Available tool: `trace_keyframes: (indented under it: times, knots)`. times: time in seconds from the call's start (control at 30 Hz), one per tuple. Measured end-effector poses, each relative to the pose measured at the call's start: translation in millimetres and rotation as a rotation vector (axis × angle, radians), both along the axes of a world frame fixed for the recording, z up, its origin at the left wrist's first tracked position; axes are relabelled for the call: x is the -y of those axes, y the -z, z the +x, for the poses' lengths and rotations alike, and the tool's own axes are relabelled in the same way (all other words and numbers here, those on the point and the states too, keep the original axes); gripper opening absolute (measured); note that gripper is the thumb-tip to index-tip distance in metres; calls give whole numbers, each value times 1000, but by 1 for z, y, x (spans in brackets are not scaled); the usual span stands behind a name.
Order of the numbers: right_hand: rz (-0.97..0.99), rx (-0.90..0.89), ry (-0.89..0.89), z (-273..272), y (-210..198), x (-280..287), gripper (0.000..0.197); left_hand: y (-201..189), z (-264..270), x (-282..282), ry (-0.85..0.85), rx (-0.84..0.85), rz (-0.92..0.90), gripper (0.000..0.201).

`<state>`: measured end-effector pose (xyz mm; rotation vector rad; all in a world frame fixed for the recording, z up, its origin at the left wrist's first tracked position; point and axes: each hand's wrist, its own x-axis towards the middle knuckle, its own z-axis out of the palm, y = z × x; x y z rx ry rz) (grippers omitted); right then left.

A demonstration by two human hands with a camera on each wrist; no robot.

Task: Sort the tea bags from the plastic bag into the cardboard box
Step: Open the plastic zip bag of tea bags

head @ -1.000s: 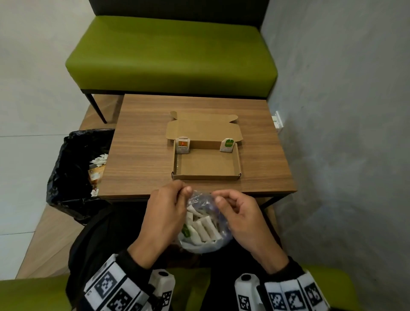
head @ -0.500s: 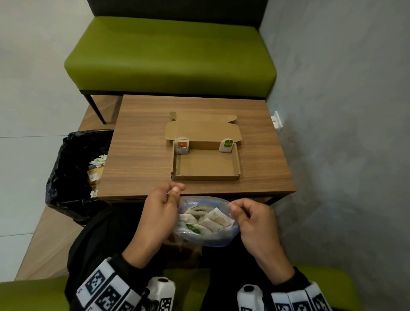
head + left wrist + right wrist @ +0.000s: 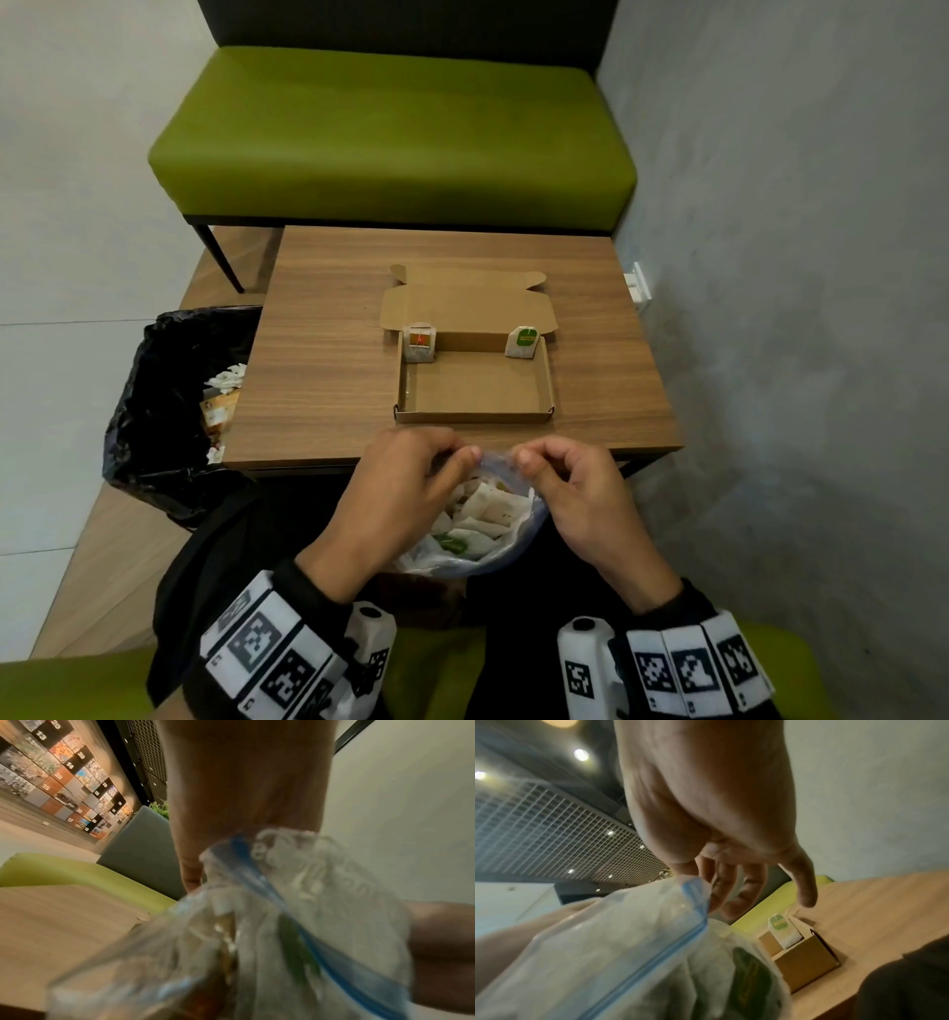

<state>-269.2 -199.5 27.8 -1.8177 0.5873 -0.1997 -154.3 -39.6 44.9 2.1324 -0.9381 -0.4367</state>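
The left hand (image 3: 395, 493) is covering the near-left side of the plastic bag (image 3: 493, 560), so that part of its rim is staying out of sight in the head view. Beneath both hands, the tea bags (image 3: 488, 514) are overlapping one another, making their count impossible to tell. In the left wrist view the plastic bag (image 3: 270, 933) is blurring heavily and running off the lower edge. In the right wrist view, beyond the right hand (image 3: 713, 811), the cardboard box (image 3: 805, 965) is showing only one corner, the plastic bag (image 3: 618, 953) hiding the rest. The print on the green-tagged tea bag (image 3: 782, 931) is reading too small.
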Motion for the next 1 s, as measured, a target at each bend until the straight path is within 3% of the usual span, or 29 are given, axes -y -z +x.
trace_keyframes:
  times: [0.1,0.17,0.27,0.5,0.63,0.77,1.0]
  knots:
    - [-182,-10,138,-1,-1,4,25,3,-1,8,-169,20,-21,29]
    - [-205,-5,175,-1,-5,6,31,4,-1,15,-230,14,-32,31]
    - [-187,3,116,1,-6,13,15,3,1,29,-234,-5,-45,31]
    - [-226,-170,172,17,4,60,34,3,12,69,-138,-155,-105,28]
    - [-233,-217,264,18,10,89,34,9,12,89,-11,-93,-30,25]
    - [-242,-223,329,10,11,108,35,11,12,94,106,-78,49,45]
    - [-267,-165,398,11,24,126,32,9,42,117,301,105,158,45]
